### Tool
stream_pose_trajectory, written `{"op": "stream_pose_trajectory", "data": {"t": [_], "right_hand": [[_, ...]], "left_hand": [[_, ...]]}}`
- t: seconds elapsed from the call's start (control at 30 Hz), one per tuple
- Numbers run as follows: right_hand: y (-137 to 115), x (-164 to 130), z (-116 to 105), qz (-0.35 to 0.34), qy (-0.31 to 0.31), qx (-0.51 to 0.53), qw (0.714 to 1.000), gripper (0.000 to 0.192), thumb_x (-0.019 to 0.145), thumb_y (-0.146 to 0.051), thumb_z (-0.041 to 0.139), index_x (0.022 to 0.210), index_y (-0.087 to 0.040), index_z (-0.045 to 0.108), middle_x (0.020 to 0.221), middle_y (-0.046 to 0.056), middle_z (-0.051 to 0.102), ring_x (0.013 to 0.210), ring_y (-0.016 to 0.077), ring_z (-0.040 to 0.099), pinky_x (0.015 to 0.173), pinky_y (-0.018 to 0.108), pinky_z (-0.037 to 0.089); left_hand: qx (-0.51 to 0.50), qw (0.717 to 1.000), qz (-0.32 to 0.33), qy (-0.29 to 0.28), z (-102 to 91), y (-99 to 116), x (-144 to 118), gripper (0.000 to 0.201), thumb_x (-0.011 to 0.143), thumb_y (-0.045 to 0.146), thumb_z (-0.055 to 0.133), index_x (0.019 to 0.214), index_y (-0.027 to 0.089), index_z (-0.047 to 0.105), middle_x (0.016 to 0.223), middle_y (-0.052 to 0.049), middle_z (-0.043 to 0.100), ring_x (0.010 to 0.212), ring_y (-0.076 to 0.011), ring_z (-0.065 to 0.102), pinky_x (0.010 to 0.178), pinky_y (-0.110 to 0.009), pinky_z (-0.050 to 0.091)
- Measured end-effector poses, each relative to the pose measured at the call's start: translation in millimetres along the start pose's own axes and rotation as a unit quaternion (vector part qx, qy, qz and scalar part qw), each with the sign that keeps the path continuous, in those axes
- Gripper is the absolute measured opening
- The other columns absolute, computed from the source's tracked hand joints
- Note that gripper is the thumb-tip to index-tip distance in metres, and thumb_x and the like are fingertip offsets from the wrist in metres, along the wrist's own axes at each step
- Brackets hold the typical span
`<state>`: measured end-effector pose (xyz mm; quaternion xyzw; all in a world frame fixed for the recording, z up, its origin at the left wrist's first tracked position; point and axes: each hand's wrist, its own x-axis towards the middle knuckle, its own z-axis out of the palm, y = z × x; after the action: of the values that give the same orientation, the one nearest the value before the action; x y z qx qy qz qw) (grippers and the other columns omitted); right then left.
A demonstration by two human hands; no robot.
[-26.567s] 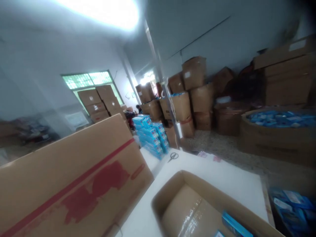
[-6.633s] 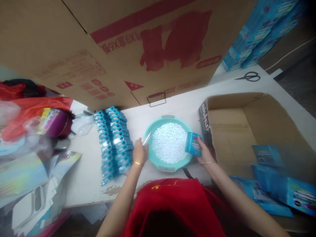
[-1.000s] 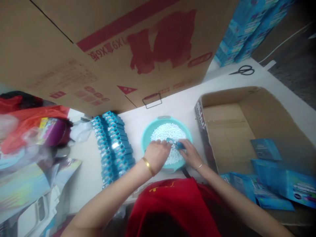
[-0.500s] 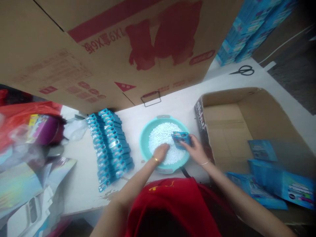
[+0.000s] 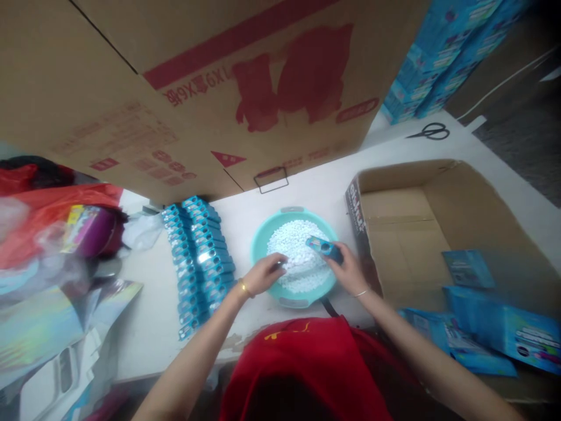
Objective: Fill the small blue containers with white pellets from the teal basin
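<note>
White table point(image 5: 142, 310), blue box point(image 5: 323, 247) pinched in right hand point(image 5: 347, 270), left hand point(image 5: 263, 275), grip unclear

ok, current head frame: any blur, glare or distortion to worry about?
Head view: soft overall, print on the small blue box in the right hand too blurred to read; head view, bright glint on the rows of blue boxes; head view, red plastic bag smeared near the left edge; head view, top right corner falls dark.
</note>
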<state>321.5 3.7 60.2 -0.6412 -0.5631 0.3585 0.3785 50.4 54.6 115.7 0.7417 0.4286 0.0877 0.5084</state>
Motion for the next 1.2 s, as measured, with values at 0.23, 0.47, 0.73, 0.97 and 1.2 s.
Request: {"op": "stream_pose_trajectory", "data": {"t": [0.23, 0.47, 0.73, 0.97, 1.2], "right_hand": [[-6.8, -17.4, 19.8, -0.100, -0.081, -0.031, 0.991, 0.032, 0.085, -0.024, 0.049, 0.117, -0.022, 0.049, 0.113, 0.010, 0.058, 0.109, 0.0255, 0.055, 0.095, 0.047, 0.045], [-7.3, -24.2, 26.4, -0.074, -0.086, 0.024, 0.993, 0.031, 0.086, -0.028, 0.052, 0.117, -0.023, 0.049, 0.112, 0.008, 0.059, 0.108, 0.0247, 0.056, 0.098, 0.049, 0.043], [-29.2, -44.5, 31.1, -0.023, -0.131, 0.107, 0.985, 0.039, 0.084, -0.041, 0.058, 0.116, -0.021, 0.049, 0.113, 0.008, 0.061, 0.106, 0.0248, 0.058, 0.093, 0.041, 0.048], [-53.1, -70.0, 21.1, -0.077, -0.242, 0.059, 0.966, 0.057, 0.081, -0.045, 0.061, 0.130, -0.023, 0.043, 0.130, 0.010, 0.055, 0.121, 0.0278, 0.051, 0.100, 0.045, 0.044], [-25.0, -51.3, -76.1, 0.012, 0.002, -0.041, 0.999, 0.040, 0.081, -0.051, 0.057, 0.108, -0.021, 0.060, 0.107, 0.011, 0.065, 0.098, 0.0252, 0.062, 0.091, 0.044, 0.049]], "left_hand": [[0.290, 0.951, -0.053, -0.091, -24.3, 84.2, 10.1, 0.026, 0.085, 0.016, 0.047, 0.110, 0.016, 0.054, 0.099, -0.012, 0.065, 0.089, -0.0247, 0.062, 0.077, -0.036, 0.049], [0.386, 0.916, -0.058, -0.091, -26.3, 133.2, -1.3, 0.019, 0.089, 0.010, 0.037, 0.092, 0.015, 0.055, 0.087, -0.011, 0.060, 0.083, -0.0226, 0.059, 0.076, -0.035, 0.048], [0.123, 0.989, 0.028, 0.077, 3.6, 58.0, -22.6, 0.053, 0.077, 0.044, 0.067, 0.118, 0.016, 0.049, 0.111, -0.012, 0.053, 0.100, -0.0226, 0.053, 0.088, -0.034, 0.045], [0.094, 0.985, -0.055, 0.134, 39.9, 32.7, -102.7, 0.029, 0.082, 0.041, 0.061, 0.098, 0.017, 0.056, 0.089, -0.005, 0.054, 0.081, -0.0167, 0.051, 0.071, -0.027, 0.042], [0.121, 0.941, -0.197, 0.247, 25.4, -45.1, -226.8, 0.037, 0.080, 0.051, 0.057, 0.099, 0.020, 0.056, 0.093, -0.005, 0.059, 0.088, -0.0208, 0.056, 0.081, -0.035, 0.047]]}}
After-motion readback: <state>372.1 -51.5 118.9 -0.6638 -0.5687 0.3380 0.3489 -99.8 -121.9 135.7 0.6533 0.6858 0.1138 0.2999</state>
